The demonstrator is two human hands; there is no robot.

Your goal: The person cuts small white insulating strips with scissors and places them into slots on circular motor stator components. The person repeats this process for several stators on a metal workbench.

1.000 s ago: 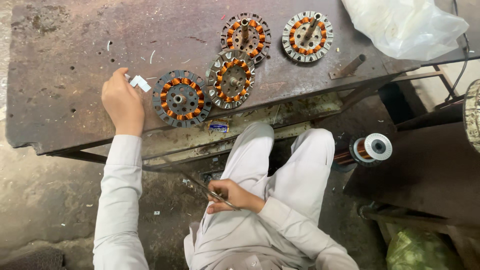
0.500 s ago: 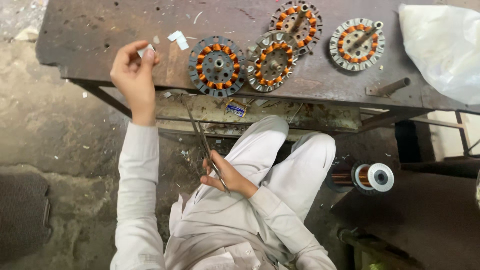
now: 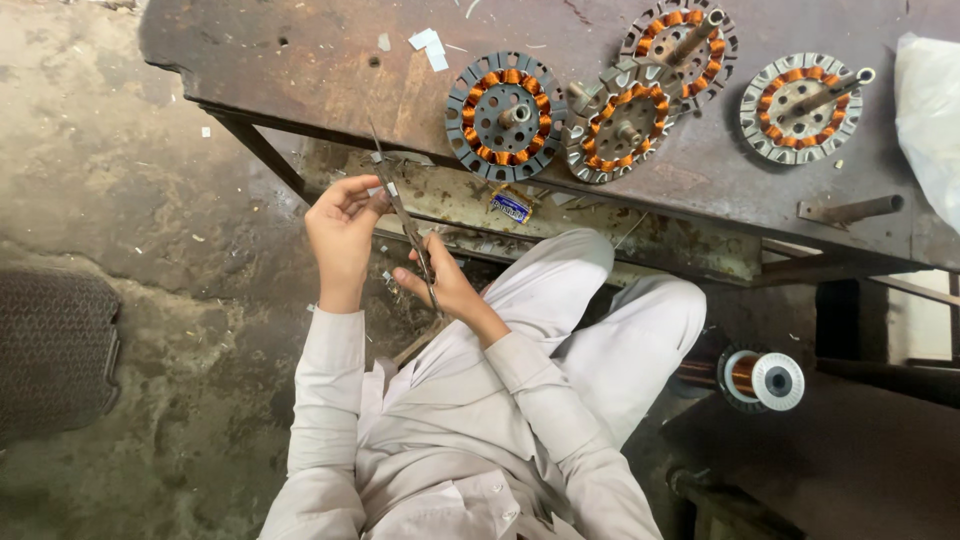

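A: Right hand (image 3: pixel 440 285) grip? 
B: Fingers closed round the handles of long scissors (image 3: pixel 405 215), blades pointing up toward the workbench (image 3: pixel 300 90). 
A: Left hand (image 3: pixel 340 225)? 
B: Fingertips pinched together on a small white scrap (image 3: pixel 385 188) at the blades, held below the bench edge over the lap. 
A: Head view, what else? 
B: Four copper-wound stators (image 3: pixel 505 115) on the bench, white paper bits (image 3: pixel 430 45) near them, wire spool (image 3: pixel 765 380) beside the right knee.
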